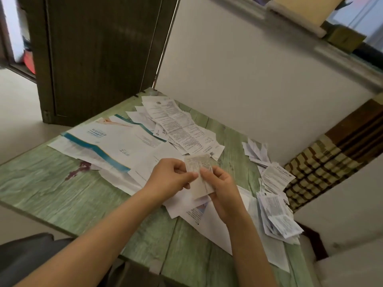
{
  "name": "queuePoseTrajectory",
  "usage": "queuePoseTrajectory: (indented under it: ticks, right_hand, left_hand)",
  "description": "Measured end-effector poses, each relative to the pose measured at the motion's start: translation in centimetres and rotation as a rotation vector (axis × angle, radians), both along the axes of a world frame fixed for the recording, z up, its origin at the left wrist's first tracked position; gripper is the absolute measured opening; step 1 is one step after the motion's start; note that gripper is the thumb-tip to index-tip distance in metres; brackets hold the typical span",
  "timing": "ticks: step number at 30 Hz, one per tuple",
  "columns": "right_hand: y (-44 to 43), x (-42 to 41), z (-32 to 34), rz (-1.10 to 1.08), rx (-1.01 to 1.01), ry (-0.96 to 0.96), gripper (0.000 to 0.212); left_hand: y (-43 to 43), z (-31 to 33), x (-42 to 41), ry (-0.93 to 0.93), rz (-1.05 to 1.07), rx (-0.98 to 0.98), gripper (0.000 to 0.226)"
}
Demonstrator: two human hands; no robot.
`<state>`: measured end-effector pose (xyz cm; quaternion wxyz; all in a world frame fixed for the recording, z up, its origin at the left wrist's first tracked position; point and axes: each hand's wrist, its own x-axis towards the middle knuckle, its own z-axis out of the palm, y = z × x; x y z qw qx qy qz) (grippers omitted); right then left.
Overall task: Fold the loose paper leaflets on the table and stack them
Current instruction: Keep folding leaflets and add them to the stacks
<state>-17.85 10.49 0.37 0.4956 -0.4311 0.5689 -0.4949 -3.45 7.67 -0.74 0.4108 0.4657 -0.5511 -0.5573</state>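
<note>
Looks like we're mid-fold: left hand [169,179] and right hand [221,189] are both pinching a small leaflet [200,175] above the table [62,193], so I'm guessing creasing it and adding it to the folded pile [277,216] on the right is coming next.

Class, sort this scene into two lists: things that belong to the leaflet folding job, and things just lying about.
Job: leaflet held by left hand and right hand; unfolded leaflets; folded stack; table.
Lying about: door; woven mat; box on the sill.

Dim, soft daylight; motion blur (edges warped).
</note>
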Motion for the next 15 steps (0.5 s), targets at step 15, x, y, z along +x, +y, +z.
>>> queuePoseTrajectory:
  ticks: [15]
  right_hand:
    - [1.1, 0.4, -0.9, -0.052, -0.048, -0.156, 0.016]
  left_hand:
    - [-1.0, -0.6, 0.1, -0.086, -0.057, -0.013, 0.017]
